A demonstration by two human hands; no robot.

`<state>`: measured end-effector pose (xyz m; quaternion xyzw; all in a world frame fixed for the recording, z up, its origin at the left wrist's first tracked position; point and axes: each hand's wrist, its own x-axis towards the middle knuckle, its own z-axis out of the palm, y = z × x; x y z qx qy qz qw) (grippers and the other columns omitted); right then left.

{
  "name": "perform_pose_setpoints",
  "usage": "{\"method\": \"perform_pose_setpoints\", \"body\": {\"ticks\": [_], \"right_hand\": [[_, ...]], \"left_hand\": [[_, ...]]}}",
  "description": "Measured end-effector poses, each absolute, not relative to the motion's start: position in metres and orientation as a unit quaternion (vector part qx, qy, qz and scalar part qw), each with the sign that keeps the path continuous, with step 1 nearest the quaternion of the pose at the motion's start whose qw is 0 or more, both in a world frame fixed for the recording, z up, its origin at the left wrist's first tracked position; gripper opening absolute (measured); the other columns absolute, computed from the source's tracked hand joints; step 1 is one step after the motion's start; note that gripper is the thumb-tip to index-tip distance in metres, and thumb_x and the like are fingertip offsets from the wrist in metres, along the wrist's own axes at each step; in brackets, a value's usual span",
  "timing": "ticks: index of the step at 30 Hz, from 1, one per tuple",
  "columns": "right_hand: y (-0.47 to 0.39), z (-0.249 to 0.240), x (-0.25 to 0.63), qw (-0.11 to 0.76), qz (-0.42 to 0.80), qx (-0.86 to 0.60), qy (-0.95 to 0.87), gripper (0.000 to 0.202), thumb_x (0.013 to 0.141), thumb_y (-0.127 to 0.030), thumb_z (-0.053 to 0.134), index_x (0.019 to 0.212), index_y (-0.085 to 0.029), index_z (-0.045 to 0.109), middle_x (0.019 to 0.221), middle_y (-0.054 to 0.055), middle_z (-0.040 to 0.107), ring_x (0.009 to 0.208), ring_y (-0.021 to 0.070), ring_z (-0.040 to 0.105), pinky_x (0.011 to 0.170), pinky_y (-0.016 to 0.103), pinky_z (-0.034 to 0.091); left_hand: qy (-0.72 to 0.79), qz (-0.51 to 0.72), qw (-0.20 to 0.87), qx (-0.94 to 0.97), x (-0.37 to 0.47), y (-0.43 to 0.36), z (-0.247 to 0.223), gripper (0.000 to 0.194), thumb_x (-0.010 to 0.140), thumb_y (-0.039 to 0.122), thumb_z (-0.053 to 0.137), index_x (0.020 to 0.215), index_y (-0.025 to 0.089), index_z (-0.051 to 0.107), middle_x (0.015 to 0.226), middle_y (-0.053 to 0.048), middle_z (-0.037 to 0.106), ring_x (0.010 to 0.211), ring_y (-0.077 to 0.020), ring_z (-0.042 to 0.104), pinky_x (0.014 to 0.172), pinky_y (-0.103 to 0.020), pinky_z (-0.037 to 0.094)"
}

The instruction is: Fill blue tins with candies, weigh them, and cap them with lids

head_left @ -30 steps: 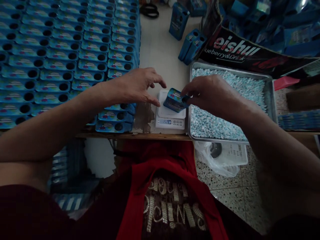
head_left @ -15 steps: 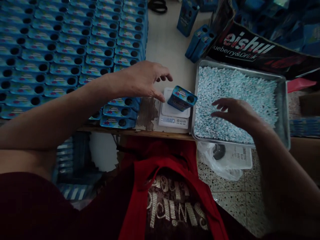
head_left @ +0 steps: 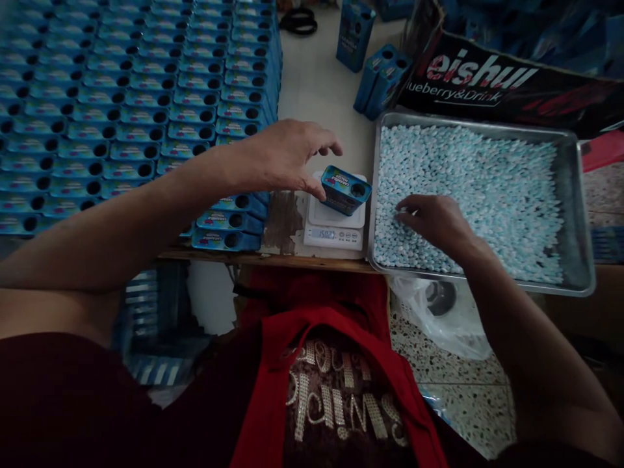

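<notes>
A blue box (head_left: 345, 190) with a round hole in its top stands upright on a small white digital scale (head_left: 333, 235). My left hand (head_left: 287, 156) hovers at the box's left side, fingers apart and curved, with the thumb very close to it; whether they touch I cannot tell. To the right, a metal tray (head_left: 580, 214) holds a layer of small pale blue and white candies (head_left: 472, 162). My right hand (head_left: 433, 218) is low over the left part of these candies, fingers and thumb drawn together. What lies between its fingertips is too small to make out.
Rows of similar blue boxes (head_left: 141, 114) fill the table's left side. Behind the scale stand more blue boxes (head_left: 355, 39) and black scissors (head_left: 298, 21). A dark printed carton (head_left: 478, 78) borders the tray's back. A red plastic piece (head_left: 603, 151) sits at the right.
My right hand has closed its fingers over the candies and moved slightly left. My left hand stays beside the box. The view has shifted a little.
</notes>
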<state>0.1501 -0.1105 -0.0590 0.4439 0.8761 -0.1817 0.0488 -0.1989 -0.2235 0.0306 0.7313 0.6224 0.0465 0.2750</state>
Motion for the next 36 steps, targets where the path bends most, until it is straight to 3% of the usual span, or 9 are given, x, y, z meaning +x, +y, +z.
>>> {"method": "perform_pose_setpoints", "body": {"ticks": [3,5,8,11,18,25,28,32,36], "right_hand": [[-0.099,-0.060,0.163,-0.042,-0.303,0.464,0.831,0.029,0.094,-0.039,0.080,0.111,-0.020,0.093,0.076,0.005,0.076,0.070,0.0216,0.064,0.070,0.036,0.043],[-0.096,-0.060,0.166,-0.095,-0.404,0.475,0.776,0.033,0.087,-0.048,0.087,0.105,-0.020,0.091,0.074,0.004,0.074,0.067,0.0185,0.058,0.066,0.034,0.041],[-0.096,-0.057,0.159,-0.156,-0.568,0.485,0.646,0.051,0.072,-0.056,0.104,0.103,-0.021,0.085,0.083,0.004,0.079,0.069,0.0152,0.060,0.063,0.029,0.043],[-0.097,-0.050,0.146,-0.181,-0.647,0.463,0.577,0.058,0.063,-0.051,0.113,0.102,-0.021,0.083,0.083,0.002,0.077,0.071,0.0134,0.064,0.061,0.025,0.047],[-0.098,-0.010,0.107,-0.138,-0.694,0.379,0.596,0.043,0.083,-0.045,0.109,0.107,-0.020,0.085,0.081,0.000,0.072,0.071,0.0115,0.061,0.060,0.024,0.048],[-0.111,0.010,0.074,-0.093,-0.613,0.318,0.717,0.031,0.094,-0.045,0.101,0.106,-0.020,0.087,0.080,0.000,0.070,0.073,0.0128,0.058,0.064,0.028,0.044],[-0.121,0.006,0.072,-0.086,-0.584,0.303,0.748,0.027,0.095,-0.041,0.099,0.110,-0.021,0.089,0.077,-0.001,0.068,0.073,0.0139,0.059,0.066,0.030,0.045],[-0.125,0.004,0.073,-0.103,-0.568,0.317,0.753,0.040,0.089,-0.035,0.104,0.124,-0.023,0.090,0.071,-0.006,0.058,0.067,0.0122,0.052,0.061,0.029,0.042],[-0.110,0.000,0.087,-0.166,-0.641,0.369,0.652,0.036,0.089,-0.036,0.105,0.116,-0.024,0.085,0.079,-0.003,0.067,0.068,0.0111,0.058,0.058,0.024,0.045]], "left_hand": [[0.625,0.046,0.272,0.730,-0.202,-0.222,0.028,0.113,0.091,0.101,0.061,0.172,0.022,0.062,0.171,-0.011,0.068,0.151,-0.0436,0.063,0.135,-0.059,0.048],[0.619,0.052,0.275,0.734,-0.203,-0.220,0.026,0.109,0.093,0.096,0.065,0.172,0.021,0.062,0.171,-0.013,0.069,0.151,-0.0423,0.064,0.135,-0.056,0.049],[0.609,0.056,0.273,0.743,-0.203,-0.216,0.021,0.104,0.095,0.090,0.069,0.171,0.018,0.064,0.169,-0.016,0.070,0.150,-0.0425,0.066,0.133,-0.053,0.050],[0.605,0.064,0.261,0.749,-0.206,-0.212,0.014,0.102,0.095,0.091,0.068,0.168,0.020,0.067,0.164,-0.015,0.073,0.149,-0.0437,0.068,0.131,-0.052,0.052],[0.610,0.076,0.284,0.736,-0.221,-0.221,0.012,0.101,0.094,0.093,0.063,0.169,0.025,0.066,0.165,-0.015,0.071,0.150,-0.0450,0.069,0.128,-0.053,0.054],[0.607,0.072,0.311,0.727,-0.231,-0.231,0.009,0.099,0.097,0.087,0.065,0.175,0.026,0.059,0.173,-0.015,0.065,0.161,-0.0503,0.060,0.132,-0.057,0.049],[0.608,0.077,0.319,0.723,-0.235,-0.231,0.004,0.100,0.097,0.087,0.067,0.176,0.026,0.059,0.174,-0.015,0.064,0.163,-0.0513,0.058,0.133,-0.059,0.048],[0.610,0.075,0.320,0.721,-0.236,-0.230,0.003,0.099,0.095,0.087,0.069,0.174,0.028,0.060,0.173,-0.013,0.065,0.160,-0.0483,0.060,0.132,-0.056,0.050],[0.620,0.087,0.315,0.713,-0.232,-0.233,0.010,0.098,0.094,0.084,0.071,0.170,0.024,0.065,0.170,-0.014,0.069,0.153,-0.0453,0.066,0.130,-0.054,0.052]]}}
